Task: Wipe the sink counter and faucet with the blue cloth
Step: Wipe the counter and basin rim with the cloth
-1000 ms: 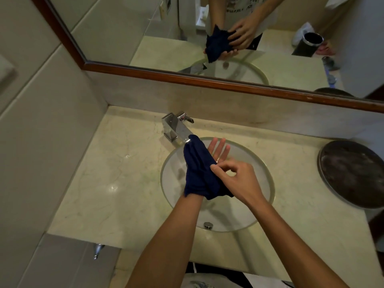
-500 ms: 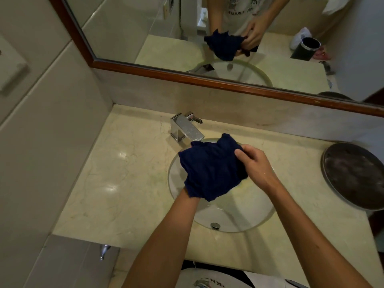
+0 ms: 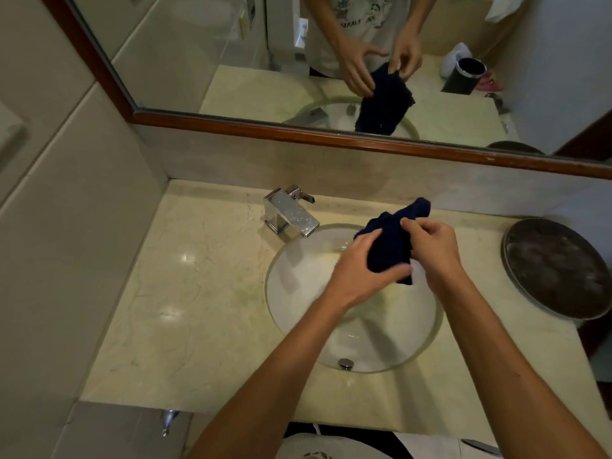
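One blue cloth (image 3: 390, 241), bunched and partly hidden between two hands, hangs over the sink (image 3: 298, 293), gripped by the left hand (image 3: 359, 270) and pinched by the right hand (image 3: 433, 246), with one faucet (image 3: 289, 215) at its 9 o'clock and one dark tray (image 3: 556, 270), cut off, at 3 o'clock on the worktop (image 3: 185, 293).

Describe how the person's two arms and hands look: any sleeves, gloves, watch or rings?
Both forearms are bare up to the frame's lower edge: no sleeves show. The left hand and right hand wear no gloves, and no watch, bracelet or ring is visible. The mirror reflects a light T-shirt with a dark printed graphic.
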### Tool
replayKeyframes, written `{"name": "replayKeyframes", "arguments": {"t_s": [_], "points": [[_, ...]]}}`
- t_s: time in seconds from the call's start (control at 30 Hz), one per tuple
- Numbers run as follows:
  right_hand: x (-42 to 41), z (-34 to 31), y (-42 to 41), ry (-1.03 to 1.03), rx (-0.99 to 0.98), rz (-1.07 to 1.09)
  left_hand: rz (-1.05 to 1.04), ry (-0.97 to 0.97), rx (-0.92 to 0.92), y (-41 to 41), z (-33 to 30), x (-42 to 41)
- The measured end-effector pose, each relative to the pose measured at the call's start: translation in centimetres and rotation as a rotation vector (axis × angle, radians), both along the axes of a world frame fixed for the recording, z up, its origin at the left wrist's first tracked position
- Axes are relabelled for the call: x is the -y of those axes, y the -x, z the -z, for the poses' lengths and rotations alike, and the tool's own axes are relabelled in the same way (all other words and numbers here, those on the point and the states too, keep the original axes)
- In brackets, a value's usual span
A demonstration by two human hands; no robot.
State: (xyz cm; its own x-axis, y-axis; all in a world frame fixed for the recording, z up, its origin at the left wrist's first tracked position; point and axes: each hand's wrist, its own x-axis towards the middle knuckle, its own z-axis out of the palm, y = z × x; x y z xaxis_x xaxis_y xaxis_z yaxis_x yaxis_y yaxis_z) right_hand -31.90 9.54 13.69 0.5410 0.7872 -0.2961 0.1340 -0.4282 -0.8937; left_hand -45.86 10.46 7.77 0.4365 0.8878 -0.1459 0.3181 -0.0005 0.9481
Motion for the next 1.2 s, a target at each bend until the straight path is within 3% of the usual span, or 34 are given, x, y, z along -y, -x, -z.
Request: {"name": "replayKeyframes", "arguments": {"t_s": [0.1,0.17,0.27,0.33,0.4,0.47,0.7,0.83,0.93,1.07,1.2], "points": [[1.1,0.0,-0.2,0.0,-0.178,-0.065,-0.027,-0.111,-0.154,-2.5,0.3,-0.2],[2.2,-0.5,-1.6,-0.002,-0.133,-0.166,-0.057,-0.156,-0.123,-2.4,0.5,-0.9],[4.0,-0.5,-5.7,-0.092,0.357,-0.212,0.078,-0.067,-0.127,-2.1,0.2,-1.5],[5.0,0.0,-8.4,-0.142,0.585,-0.43,0.231,-0.009,-0.15,-2.7,-0.3,-1.5],[5.4,1.3,-10.8,-0.007,0.553,-0.702,0.34,0.041,-0.163,-3.4,-0.2,-1.2],[5.6,2.6,-12.6,0.113,0.428,-0.804,0.375,0.102,-0.142,-3.8,0.2,-0.6],[6.1,5.8,-17.3,0.244,0.147,-0.792,0.263,0.399,-0.053,-4.5,2.2,-0.7],[0.8,6.1,-19.7,0.275,0.15,-0.836,0.211,0.413,-0.07,-6.9,2.7,-5.1],[-7.6,7.2,-20.9,0.222,0.346,-0.698,0.018,0.405,-0.014,-8.7,3.7,-11.7],[-11.5,9.9,-19.3,0.076,0.888,-0.337,-0.332,0.162,-0.33,-7.7,7.3,-15.4],[-9.8,15.8,-15.8,-0.221,1.018,-0.548,-0.297,0.007,-0.446,-6.1,11.6,-8.8]]}}
